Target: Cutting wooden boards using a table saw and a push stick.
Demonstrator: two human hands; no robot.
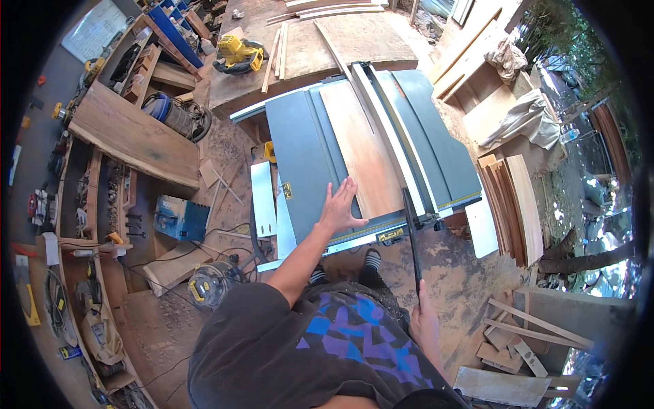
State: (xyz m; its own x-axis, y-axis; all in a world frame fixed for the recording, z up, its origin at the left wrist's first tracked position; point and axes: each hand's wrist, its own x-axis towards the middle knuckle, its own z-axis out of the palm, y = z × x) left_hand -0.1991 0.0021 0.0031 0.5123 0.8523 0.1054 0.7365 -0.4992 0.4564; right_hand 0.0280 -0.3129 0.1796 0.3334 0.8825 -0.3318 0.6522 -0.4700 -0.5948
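A pale reddish board [361,150] lies on the grey table saw top [293,143], beside the long white-edged fence [398,136]. My left hand [339,204] is open, fingers spread, at the left edge of the board near the saw's front rail. My right hand [424,313] is closed on a long black bar [414,249], which reaches up to the board's near right corner. A thin wood strip [327,44] lies along the board's far right and sticks out past the back of the saw.
A wooden bench [381,44] behind holds a yellow power tool [235,54] and strips. Stacked boards [518,204] stand at right, offcuts [524,334] lower right. A slab [129,136], shelves [82,184], a blue case [180,218], a corded tool [211,283] and cords are at left.
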